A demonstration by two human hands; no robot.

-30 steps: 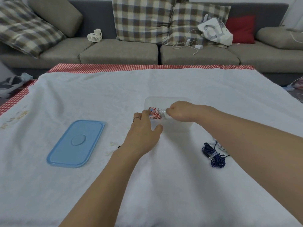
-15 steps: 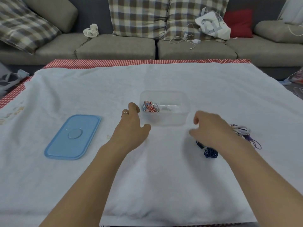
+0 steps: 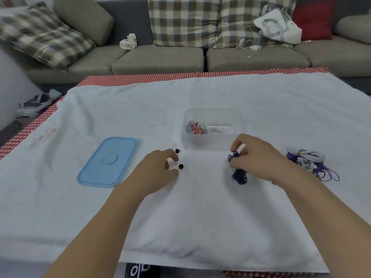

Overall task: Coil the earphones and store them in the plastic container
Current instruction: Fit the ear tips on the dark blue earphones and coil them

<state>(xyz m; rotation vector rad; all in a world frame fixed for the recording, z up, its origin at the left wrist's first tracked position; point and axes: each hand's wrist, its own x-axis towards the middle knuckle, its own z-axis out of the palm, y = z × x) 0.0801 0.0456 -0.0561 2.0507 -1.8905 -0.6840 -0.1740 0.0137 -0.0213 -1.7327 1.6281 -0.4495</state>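
The right hand (image 3: 259, 157) pinches the dark blue earphones (image 3: 237, 173), whose bundle lies on the tabletop (image 3: 200, 217) just under it. The left hand (image 3: 156, 171) rests nearby, fingers loosely curled and holding nothing, beside two black buds (image 3: 179, 159). Just beyond both stands the clear container (image 3: 213, 141), with a red-and-white coil (image 3: 195, 128) in its left end. A blue lid (image 3: 109, 161) lies to the left and a purple-and-white tangle (image 3: 307, 161) to the right.

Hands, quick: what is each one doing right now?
Left hand: loosely curled, holds nothing, beside two small black earbuds.
Right hand: pinching the dark blue coiled earphones.
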